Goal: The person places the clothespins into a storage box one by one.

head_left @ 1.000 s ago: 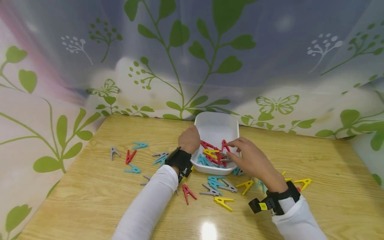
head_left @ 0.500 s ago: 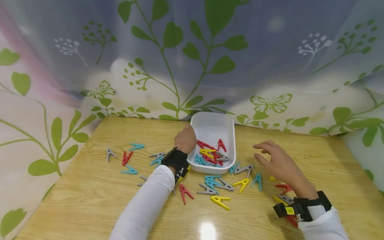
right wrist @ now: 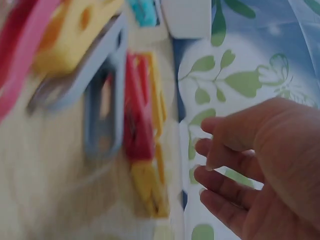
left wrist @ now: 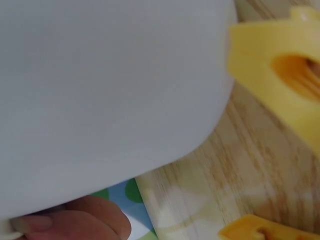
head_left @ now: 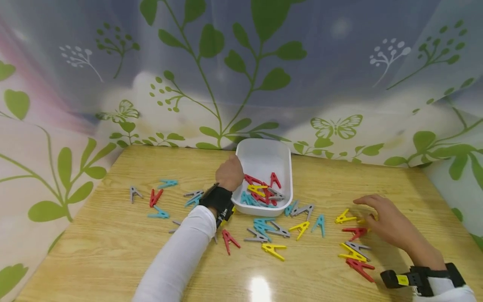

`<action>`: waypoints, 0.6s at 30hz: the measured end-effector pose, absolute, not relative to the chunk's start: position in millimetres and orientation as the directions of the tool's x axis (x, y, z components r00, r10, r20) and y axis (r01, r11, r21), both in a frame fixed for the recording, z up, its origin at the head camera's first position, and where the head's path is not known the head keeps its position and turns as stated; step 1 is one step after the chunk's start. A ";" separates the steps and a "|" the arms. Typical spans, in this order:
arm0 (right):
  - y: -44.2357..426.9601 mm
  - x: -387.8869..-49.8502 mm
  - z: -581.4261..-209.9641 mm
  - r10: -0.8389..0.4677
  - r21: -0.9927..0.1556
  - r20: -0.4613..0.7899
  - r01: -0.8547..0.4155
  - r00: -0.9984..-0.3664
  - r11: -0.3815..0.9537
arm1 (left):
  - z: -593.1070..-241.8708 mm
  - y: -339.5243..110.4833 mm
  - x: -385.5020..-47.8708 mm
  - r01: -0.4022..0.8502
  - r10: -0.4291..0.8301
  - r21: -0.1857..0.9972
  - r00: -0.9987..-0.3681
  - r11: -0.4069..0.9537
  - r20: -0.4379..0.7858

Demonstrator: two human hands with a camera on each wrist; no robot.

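Note:
My left hand grips the left rim of a white plastic tub. In the left wrist view its fingers show at the tub's edge, partly hidden behind the wall. Red, yellow, blue and grey clothespins lie piled at the tub's near end. At the right, my right hand hovers over the table, fingers spread and holding nothing. A yellow clothespin and a red clothespin lie just left of it; another yellow one is partly covered by the hand.
Several loose clothespins lie in front of the tub, such as a yellow one, and others lie to the left, like a red one. Below the right hand sits another red clothespin. A patterned curtain hangs behind the wooden table.
My right hand has moved from over the tub to the loose clothespins on the right. My left hand has stayed on the rim. The view has shifted slightly to the right.

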State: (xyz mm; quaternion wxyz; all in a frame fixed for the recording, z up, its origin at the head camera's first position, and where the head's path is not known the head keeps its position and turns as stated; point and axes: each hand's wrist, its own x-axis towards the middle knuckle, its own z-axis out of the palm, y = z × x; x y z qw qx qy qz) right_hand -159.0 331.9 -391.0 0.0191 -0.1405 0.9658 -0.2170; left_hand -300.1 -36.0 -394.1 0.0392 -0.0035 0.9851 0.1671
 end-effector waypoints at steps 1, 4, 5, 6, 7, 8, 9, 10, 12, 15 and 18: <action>335.2 -157.5 -393.4 -0.292 -0.415 0.025 -0.276 -0.956 0.867 | -393.7 -36.2 -299.7 -0.019 0.007 0.331 -0.997 0.943 -0.077; 343.8 -152.9 -400.6 -0.349 -0.387 0.036 -0.335 -0.936 0.859 | -392.1 -36.5 -298.7 -0.011 0.016 0.333 -0.997 0.943 -0.078; 346.0 -151.2 -402.9 -0.366 -0.379 0.043 -0.354 -0.930 0.855 | -391.5 -36.5 -298.4 -0.007 0.020 0.334 -0.997 0.943 -0.079; 347.7 -149.5 -405.2 -0.378 -0.370 0.047 -0.368 -0.925 0.853 | -391.3 -36.5 -298.2 -0.004 0.023 0.334 -0.997 0.943 -0.077; 348.9 -147.9 -407.1 -0.384 -0.366 0.044 -0.373 -0.922 0.853 | -391.2 -36.6 -298.1 -0.002 0.025 0.334 -0.997 0.943 -0.076; 349.6 -146.6 -408.7 -0.387 -0.368 0.036 -0.373 -0.921 0.852 | -391.1 -36.6 -298.1 -0.002 0.025 0.331 -0.997 0.944 -0.077; 349.9 -145.5 -410.3 -0.385 -0.372 0.028 -0.368 -0.922 0.852 | -391.1 -36.6 -297.9 -0.002 0.025 0.330 -0.997 0.944 -0.078; 349.5 -143.9 -411.6 -0.373 -0.379 0.018 -0.351 -0.928 0.856 | -391.4 -36.8 -297.8 -0.004 0.023 0.328 -0.997 0.945 -0.077; 348.9 -142.3 -413.5 -0.346 -0.387 -0.004 -0.317 -0.938 0.866 | -392.0 -37.0 -297.3 -0.008 0.019 0.323 -0.997 0.946 -0.081; 347.6 -141.8 -413.8 -0.311 -0.380 -0.019 -0.281 -0.950 0.881 | -392.2 -37.4 -297.6 -0.009 0.020 0.320 -0.996 0.947 -0.086; 347.3 -141.6 -412.9 -0.293 -0.359 -0.027 -0.264 -0.956 0.895 | -392.3 -37.8 -298.3 -0.009 0.020 0.322 -0.996 0.947 -0.086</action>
